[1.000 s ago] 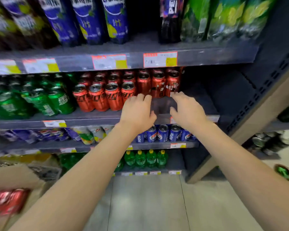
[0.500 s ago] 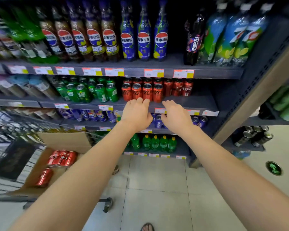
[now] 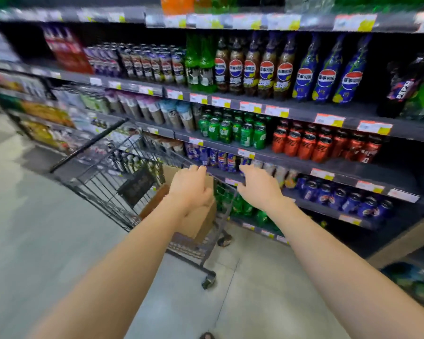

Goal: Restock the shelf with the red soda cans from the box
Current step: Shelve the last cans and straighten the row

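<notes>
As both arms stretch out ahead, the left hand (image 3: pixel 190 192) hovers right over the cardboard box (image 3: pixel 201 223), back of the hand up, fingers loosely bent, nothing in them that I can see. Whether it touches the cardboard flap, I can't tell. The right hand (image 3: pixel 260 189) is just beside it, fingers straighter and spread, empty as well, out past the box's right wall and in front of the lower shelving. Now the relation that matters: the box sits just under and a touch ahead of the left hand, and down-left of the right, so the left is the nearer one for a dip inside. The box sits in the wire cart (image 3: pixel 103 184), and its opening is hidden behind that left hand, so no cans inside can be made out, nor which way they lie. Its long side looks to run away from the person, though that's a guess. Up and to the right, well apart from both hands, the red soda cans (image 3: pixel 313 146) stand upright in rows on the shelf (image 3: pixel 285 162), green cans (image 3: pixel 230 129) to their left, with what looks like room at the right end. That, I'd judge, is where the next can goes.
</notes>
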`<state>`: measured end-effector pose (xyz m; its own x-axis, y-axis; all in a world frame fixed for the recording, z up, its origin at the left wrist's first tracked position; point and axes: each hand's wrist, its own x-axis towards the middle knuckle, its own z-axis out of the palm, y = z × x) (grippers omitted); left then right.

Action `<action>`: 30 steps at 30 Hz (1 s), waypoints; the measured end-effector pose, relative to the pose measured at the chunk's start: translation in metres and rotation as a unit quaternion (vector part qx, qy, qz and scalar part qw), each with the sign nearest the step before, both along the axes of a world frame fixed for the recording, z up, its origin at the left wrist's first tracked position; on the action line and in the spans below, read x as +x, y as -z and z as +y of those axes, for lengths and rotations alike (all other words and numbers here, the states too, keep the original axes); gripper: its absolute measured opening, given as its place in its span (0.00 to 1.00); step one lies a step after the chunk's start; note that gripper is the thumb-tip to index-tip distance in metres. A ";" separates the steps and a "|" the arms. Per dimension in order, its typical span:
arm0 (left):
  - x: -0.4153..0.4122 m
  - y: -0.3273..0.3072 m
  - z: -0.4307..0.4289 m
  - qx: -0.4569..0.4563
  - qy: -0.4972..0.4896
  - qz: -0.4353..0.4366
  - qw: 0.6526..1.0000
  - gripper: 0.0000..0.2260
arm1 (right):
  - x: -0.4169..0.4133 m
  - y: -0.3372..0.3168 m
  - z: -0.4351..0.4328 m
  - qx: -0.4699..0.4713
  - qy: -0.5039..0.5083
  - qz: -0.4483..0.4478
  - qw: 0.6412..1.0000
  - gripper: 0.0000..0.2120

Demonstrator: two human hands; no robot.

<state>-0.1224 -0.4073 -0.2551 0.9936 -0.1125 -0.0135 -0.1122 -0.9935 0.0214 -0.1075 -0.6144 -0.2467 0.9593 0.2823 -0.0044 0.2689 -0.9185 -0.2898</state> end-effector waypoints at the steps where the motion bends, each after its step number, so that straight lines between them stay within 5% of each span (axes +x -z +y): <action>1: -0.005 -0.001 0.019 0.000 -0.014 -0.002 1.000 0.25 | 0.000 0.002 0.019 0.002 -0.011 0.003 1.000 0.27; 17: 0.097 0.079 0.282 -0.018 -0.064 0.078 0.995 0.23 | 0.108 0.089 0.276 -0.029 -0.003 0.106 0.994 0.27; 30: 0.234 0.219 0.338 -0.195 -0.139 0.242 0.940 0.29 | 0.228 0.214 0.337 0.024 0.136 0.261 0.955 0.17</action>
